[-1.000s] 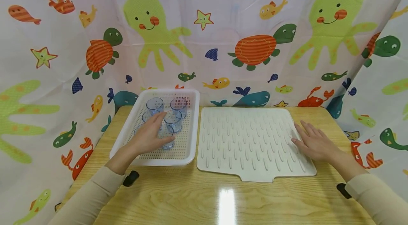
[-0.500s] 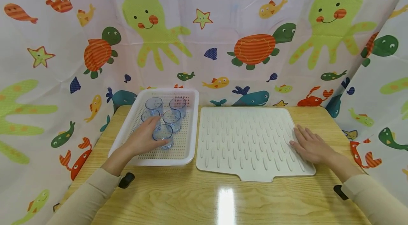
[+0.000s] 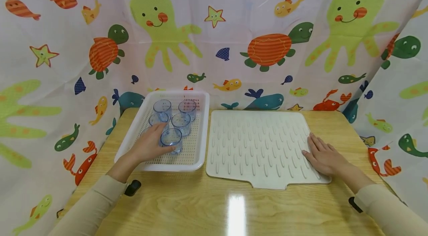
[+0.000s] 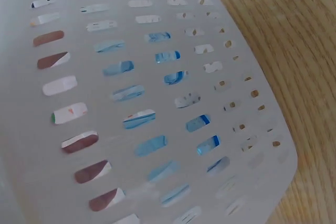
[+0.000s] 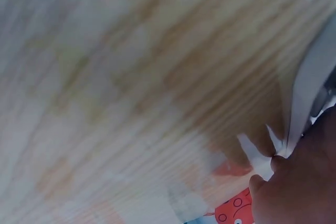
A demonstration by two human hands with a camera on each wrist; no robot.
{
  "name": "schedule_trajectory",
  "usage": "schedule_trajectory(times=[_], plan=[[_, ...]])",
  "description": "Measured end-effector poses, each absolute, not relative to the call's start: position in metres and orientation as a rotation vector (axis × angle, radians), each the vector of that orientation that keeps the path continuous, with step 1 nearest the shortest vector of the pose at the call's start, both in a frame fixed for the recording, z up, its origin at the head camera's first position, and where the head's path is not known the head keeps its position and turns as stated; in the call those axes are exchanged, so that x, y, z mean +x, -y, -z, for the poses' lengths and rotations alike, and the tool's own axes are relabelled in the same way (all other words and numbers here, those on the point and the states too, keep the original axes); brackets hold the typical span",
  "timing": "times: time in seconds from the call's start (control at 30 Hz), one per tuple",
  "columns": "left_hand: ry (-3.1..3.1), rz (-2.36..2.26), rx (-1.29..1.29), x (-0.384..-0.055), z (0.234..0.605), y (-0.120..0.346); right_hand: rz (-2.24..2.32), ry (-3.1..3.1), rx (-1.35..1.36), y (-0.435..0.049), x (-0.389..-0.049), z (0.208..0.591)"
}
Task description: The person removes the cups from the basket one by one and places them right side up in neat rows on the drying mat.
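Note:
My left hand [image 3: 151, 144] reaches into the white plastic basket [image 3: 202, 132] and holds the front blue-tinted glass [image 3: 172, 142], thumb on its near side and fingers round its left side. That glass stands upright. Several similar glasses stand in the basket, such as one glass [image 3: 181, 124] just behind it; another is mostly hidden by my hand. In the left wrist view, blue shows through the slots of the basket wall [image 4: 68, 182]. My right hand [image 3: 324, 157] lies with fingers extended on the right edge of a white ridged mat [image 3: 254, 146].
Basket and mat sit side by side on a wood-grain table [image 3: 180, 206]. A curtain [image 3: 214, 65] printed with sea animals hangs behind and at both sides. The mat has a short tab [image 3: 269, 185] at its front edge.
My left hand has lowered slightly and closed in round the front glass. My right hand has shifted slightly and settled on the mat's right edge. Basket and mat stay in place.

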State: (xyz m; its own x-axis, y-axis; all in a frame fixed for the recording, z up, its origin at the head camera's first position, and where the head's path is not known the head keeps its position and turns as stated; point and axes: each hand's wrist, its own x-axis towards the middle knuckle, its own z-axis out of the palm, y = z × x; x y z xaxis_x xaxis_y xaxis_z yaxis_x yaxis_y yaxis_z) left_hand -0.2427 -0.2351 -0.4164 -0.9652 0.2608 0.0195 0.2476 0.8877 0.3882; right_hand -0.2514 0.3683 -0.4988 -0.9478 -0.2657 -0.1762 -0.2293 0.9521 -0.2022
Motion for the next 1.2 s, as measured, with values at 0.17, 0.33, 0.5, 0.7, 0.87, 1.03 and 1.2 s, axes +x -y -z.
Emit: schedule_trajectory(times=[0.17, 0.33, 0.5, 0.7, 0.87, 1.03, 1.2], plan=[[-3.014, -0.587, 0.389, -0.244, 0.418, 0.235, 0.231, -2.937, -0.369, -0.368, -0.251, 0.503], [-3.033, -0.56, 0.414, -0.245, 0.42, 0.235, 0.261, -2.943, -0.354, -0.371, -0.25, 0.51], [-3.038, -0.546, 0.43, -0.245, 0.421, 0.235, 0.279, -2.941, -0.369, -0.373, -0.251, 0.515], [-3.043, -0.494, 0.425, -0.245, 0.42, 0.233, 0.304, -2.942, -0.39, -0.372, -0.254, 0.513], [-3.045, -0.48, 0.415, -0.246, 0.42, 0.232, 0.297, -2.938, -0.393, -0.373, -0.254, 0.511], [-3.046, -0.48, 0.409, -0.247, 0.422, 0.23, 0.314, -2.937, -0.393, -0.373, -0.252, 0.509], [-3.047, -0.5, 0.397, -0.247, 0.423, 0.23, 0.304, -2.943, -0.395, -0.373, -0.251, 0.508]])
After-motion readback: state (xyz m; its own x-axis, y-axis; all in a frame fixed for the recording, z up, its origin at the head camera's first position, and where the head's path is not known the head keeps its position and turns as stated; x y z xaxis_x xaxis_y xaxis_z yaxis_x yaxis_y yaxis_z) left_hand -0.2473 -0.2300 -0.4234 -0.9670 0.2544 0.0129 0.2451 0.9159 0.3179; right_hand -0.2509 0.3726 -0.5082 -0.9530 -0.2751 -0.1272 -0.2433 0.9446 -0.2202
